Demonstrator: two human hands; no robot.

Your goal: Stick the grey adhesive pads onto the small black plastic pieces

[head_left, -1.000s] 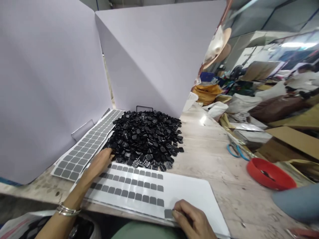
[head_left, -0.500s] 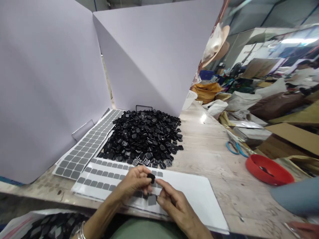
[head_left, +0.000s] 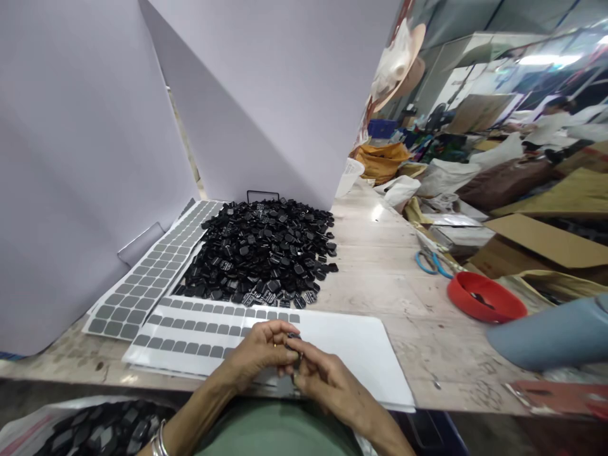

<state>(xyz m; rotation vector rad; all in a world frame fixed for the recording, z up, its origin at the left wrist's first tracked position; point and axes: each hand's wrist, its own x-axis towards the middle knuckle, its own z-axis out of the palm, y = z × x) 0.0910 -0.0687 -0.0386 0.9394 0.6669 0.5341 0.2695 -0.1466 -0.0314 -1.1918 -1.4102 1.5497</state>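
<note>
While the left hand (head_left: pixel 259 351) is holding a small, flat, black, plastic-looking piece (head_left: pixel 294 336) over the white paper sheet with rows of grey rounded squares (head_left: pixel 349 354), we are seeing the right hand (head_left: pixel 327 377) meeting it from the opposite side. The left fingers are clamping on the piece by their tips; the right fingers are curling against it, and we are failing to tell whether they are gripping anything. Because so small a surface is giving the fingertips scant purchase, we are judging a slip the chief risk: the piece could be dropping onto the green cloth (head_left: pixel 280 430) over the lap. The sheet is lying near the front edge of the pale wood-grained tabletop (head_left: pixel 375 272), so a dragging wrist could be shifting it. The loose heap of black rounded pieces (head_left: pixel 261 250) is bordering its far side; a nudge could be spilling some across the grey squares.
</note>
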